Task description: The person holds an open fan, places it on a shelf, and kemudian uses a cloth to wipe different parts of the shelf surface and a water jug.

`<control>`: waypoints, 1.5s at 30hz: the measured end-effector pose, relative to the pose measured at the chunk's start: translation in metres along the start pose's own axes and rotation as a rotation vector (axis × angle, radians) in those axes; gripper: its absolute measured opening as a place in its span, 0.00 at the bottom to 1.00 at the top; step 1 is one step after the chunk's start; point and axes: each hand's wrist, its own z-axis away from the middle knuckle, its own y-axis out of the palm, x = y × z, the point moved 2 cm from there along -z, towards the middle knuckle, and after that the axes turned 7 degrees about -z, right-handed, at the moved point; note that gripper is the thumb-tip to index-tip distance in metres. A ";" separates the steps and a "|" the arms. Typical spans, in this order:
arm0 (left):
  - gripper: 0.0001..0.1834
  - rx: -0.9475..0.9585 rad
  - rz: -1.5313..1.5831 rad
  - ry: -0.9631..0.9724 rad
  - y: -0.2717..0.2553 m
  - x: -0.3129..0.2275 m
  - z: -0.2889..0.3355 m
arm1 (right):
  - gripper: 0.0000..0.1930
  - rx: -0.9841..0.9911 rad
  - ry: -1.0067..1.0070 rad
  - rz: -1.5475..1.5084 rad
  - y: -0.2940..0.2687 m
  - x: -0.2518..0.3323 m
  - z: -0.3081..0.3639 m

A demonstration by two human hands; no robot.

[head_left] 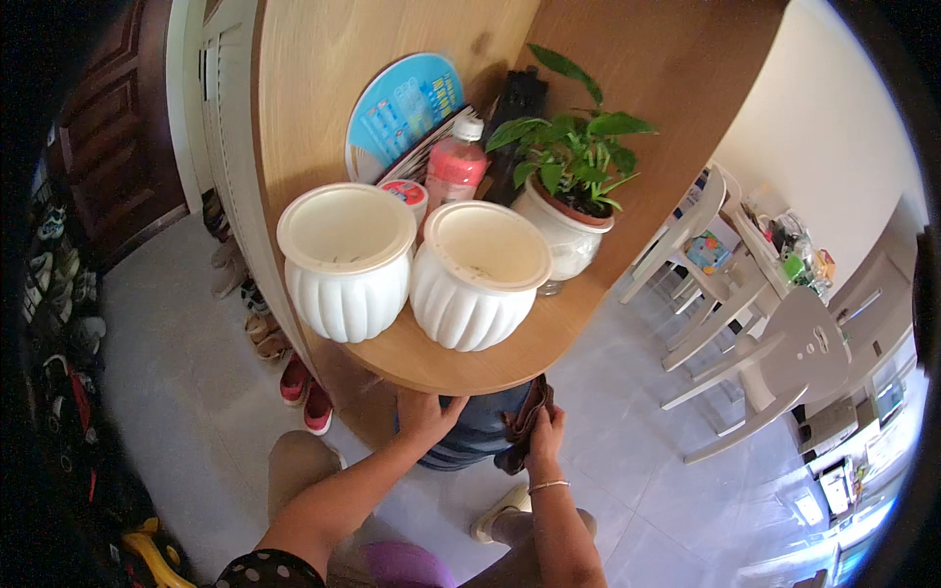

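Below the rounded wooden shelf, my left hand [428, 419] rests against a dark blue striped, fabric-like bundle [475, 431]. Its thumb shows, but the shelf edge hides the other fingers. My right hand [545, 439], with a bracelet at the wrist, is closed on a crumpled dark brown piece of material [530, 408] at the bundle's right side. The shelf covers the bundle's upper part. Straight above my hands, two white ribbed pots [348, 294] [475, 309] stand side by side on the shelf.
The wooden shelf [461, 377] also holds a potted green plant [578, 162], a pink-filled bottle [457, 167] and a blue round fan [407, 108]. Red shoes [295, 380] lie at left on the floor. Plastic chairs [799, 343] stand at right; a purple object [407, 566] is below me.
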 end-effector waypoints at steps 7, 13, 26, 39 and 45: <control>0.23 0.112 -0.202 0.122 -0.013 -0.017 -0.001 | 0.28 0.035 -0.177 0.376 0.026 0.031 0.097; 0.22 0.181 -0.302 0.087 0.001 -0.012 0.008 | 0.31 0.011 -0.407 0.396 0.033 0.049 0.084; 0.28 0.272 -0.171 0.052 0.005 -0.015 0.007 | 0.18 0.007 0.065 -0.100 0.032 0.017 -0.043; 0.25 0.167 -0.258 0.177 0.020 -0.005 0.014 | 0.21 -0.065 -0.143 0.270 0.022 -0.072 0.026; 0.24 0.091 -0.246 0.190 0.011 0.009 0.012 | 0.24 -0.185 -0.258 0.228 0.044 0.028 0.098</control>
